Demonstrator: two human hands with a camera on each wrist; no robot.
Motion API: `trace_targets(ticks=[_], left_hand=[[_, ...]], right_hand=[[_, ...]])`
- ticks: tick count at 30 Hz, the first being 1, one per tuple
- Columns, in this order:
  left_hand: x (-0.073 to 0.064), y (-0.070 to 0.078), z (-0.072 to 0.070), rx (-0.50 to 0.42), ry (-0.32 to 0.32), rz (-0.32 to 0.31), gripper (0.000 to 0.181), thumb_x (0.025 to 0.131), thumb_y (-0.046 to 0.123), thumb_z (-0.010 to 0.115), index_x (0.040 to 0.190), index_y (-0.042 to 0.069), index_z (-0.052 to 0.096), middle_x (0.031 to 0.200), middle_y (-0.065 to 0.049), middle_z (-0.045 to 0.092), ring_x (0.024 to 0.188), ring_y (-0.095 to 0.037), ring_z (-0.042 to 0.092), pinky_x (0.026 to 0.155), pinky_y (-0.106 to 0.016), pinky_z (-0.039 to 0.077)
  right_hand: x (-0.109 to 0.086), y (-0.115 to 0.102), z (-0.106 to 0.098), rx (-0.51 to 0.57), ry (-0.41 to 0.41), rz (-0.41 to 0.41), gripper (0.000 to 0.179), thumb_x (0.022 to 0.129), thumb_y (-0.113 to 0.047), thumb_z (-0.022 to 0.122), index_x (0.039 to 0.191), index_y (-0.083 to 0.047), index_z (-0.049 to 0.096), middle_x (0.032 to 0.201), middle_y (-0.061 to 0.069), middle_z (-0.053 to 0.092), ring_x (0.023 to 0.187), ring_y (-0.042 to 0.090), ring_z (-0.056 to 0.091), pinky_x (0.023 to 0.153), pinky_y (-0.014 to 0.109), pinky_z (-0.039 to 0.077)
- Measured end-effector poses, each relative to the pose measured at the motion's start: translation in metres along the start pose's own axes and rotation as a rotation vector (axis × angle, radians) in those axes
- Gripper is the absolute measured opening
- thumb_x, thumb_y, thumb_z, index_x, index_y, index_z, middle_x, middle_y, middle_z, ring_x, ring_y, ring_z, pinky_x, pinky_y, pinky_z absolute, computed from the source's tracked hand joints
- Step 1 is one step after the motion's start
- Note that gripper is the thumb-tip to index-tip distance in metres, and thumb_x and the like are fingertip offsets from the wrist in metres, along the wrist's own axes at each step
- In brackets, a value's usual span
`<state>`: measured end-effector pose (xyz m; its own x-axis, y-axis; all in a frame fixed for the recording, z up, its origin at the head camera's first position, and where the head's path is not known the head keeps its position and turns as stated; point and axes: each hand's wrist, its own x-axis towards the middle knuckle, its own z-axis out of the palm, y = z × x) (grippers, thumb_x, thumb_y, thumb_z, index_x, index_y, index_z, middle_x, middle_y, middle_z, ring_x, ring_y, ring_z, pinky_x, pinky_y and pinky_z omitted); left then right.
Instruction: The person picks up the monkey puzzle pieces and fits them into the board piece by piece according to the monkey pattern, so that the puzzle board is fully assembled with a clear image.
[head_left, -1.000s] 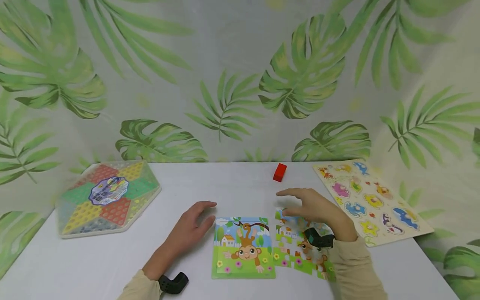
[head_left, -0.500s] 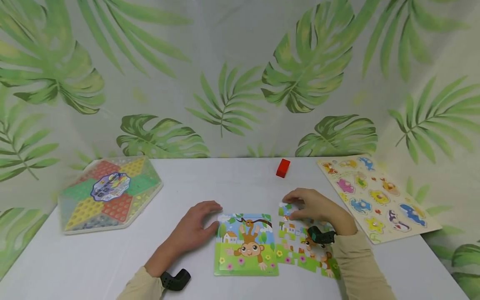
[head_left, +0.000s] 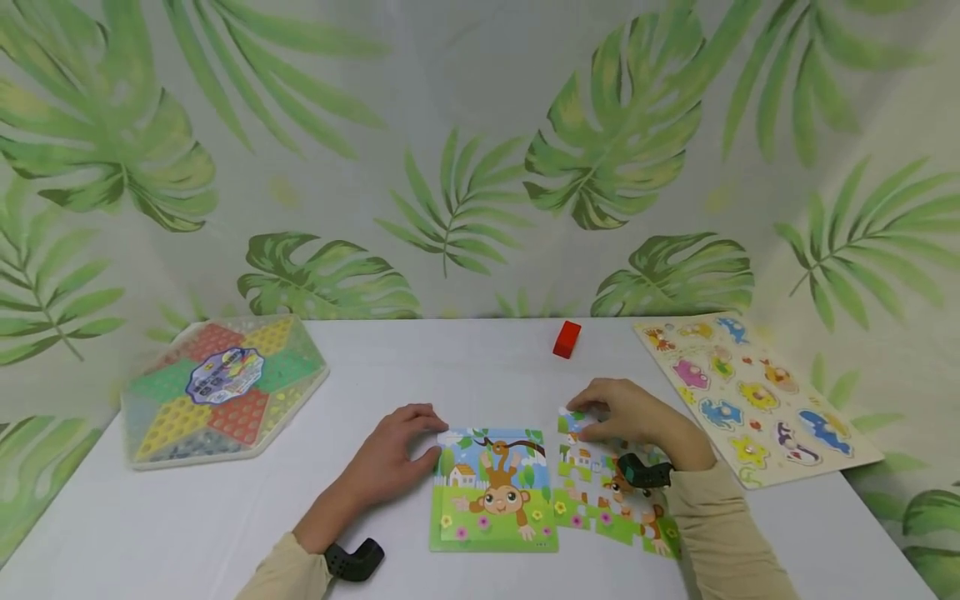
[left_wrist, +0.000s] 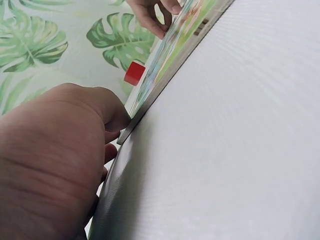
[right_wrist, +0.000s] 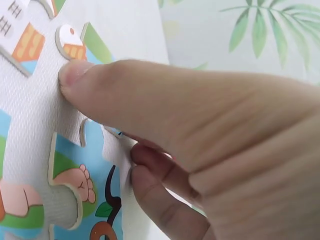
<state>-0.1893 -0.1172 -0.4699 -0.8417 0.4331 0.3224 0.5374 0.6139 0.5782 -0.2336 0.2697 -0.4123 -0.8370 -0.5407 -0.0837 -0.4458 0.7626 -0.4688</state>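
A square board (head_left: 495, 547) with a cartoon monkey picture lies flat at the middle front of the table. Against its upper left corner rests my left hand (head_left: 386, 462), thumb at the edge, fingers loosely bent; in the left wrist view the thumb meets the corner. Spread out just right of the board are several jigsaw pieces (head_left: 615, 527) of a similar monkey scene. My right hand (head_left: 641, 417) pinches a jigsaw piece (head_left: 573, 423) at their top left. In the right wrist view the thumb lies over this piece (right_wrist: 97, 44), covering most of it, with fingertips near its far side.
A red block (head_left: 567, 340) sits near the back of the table. At back left is a hexagonal Chinese checkers set (head_left: 225, 392). A wooden sea-animal peg puzzle (head_left: 750, 400) lies at back right. Behind the table hangs a leaf-patterned cloth (head_left: 465, 125).
My right hand has come down onto the jigsaw pieces and now pinches one. My left hand has shifted slightly right, against the board's corner. The head view has tilted a little.
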Motion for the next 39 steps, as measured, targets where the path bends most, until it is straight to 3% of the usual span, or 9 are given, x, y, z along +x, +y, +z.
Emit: trace_targets(ticks=[12,19,26,33,39], left_hand=[[-0.001,0.001,0.005,-0.018,-0.004,-0.024,0.025,0.091,0.016,0.076,0.116,0.015,0.074,0.131,-0.004,0.064,0.134,-0.029,0.055,0.112,-0.053,0.044],[-0.002,0.003,0.005,-0.015,-0.002,-0.007,0.025,0.090,0.015,0.076,0.115,0.014,0.074,0.130,-0.005,0.064,0.132,-0.028,0.056,0.111,-0.053,0.044],[0.001,0.001,0.000,0.024,0.028,0.010,0.025,0.090,0.014,0.076,0.114,0.013,0.074,0.129,-0.006,0.065,0.130,-0.031,0.057,0.108,-0.055,0.046],[0.001,0.000,0.000,-0.007,-0.008,-0.041,0.025,0.092,0.017,0.075,0.117,0.015,0.074,0.132,-0.004,0.063,0.135,-0.029,0.055,0.112,-0.053,0.043],[-0.001,0.001,0.001,-0.006,-0.013,-0.038,0.025,0.091,0.017,0.075,0.116,0.016,0.074,0.132,-0.003,0.064,0.134,-0.028,0.055,0.112,-0.053,0.044]], right_hand=[[-0.005,0.003,0.001,-0.052,0.029,-0.020,0.035,0.087,-0.028,0.083,0.118,-0.012,0.076,0.111,-0.002,0.070,0.100,0.018,0.064,0.089,0.039,0.055],[-0.008,0.002,0.000,-0.011,0.029,0.010,0.035,0.087,-0.029,0.082,0.118,-0.012,0.075,0.110,-0.003,0.069,0.099,0.017,0.063,0.087,0.039,0.054],[0.000,-0.004,-0.005,-0.007,0.059,-0.068,0.036,0.086,-0.023,0.082,0.118,-0.007,0.074,0.107,0.000,0.068,0.092,0.016,0.061,0.084,0.037,0.055],[0.003,-0.010,-0.009,-0.028,0.090,-0.083,0.035,0.088,-0.019,0.081,0.121,-0.007,0.072,0.115,0.003,0.068,0.105,0.024,0.068,0.090,0.043,0.057],[-0.002,-0.018,-0.009,-0.078,0.142,-0.127,0.035,0.090,-0.022,0.080,0.122,-0.009,0.072,0.115,0.001,0.068,0.104,0.022,0.065,0.088,0.043,0.056]])
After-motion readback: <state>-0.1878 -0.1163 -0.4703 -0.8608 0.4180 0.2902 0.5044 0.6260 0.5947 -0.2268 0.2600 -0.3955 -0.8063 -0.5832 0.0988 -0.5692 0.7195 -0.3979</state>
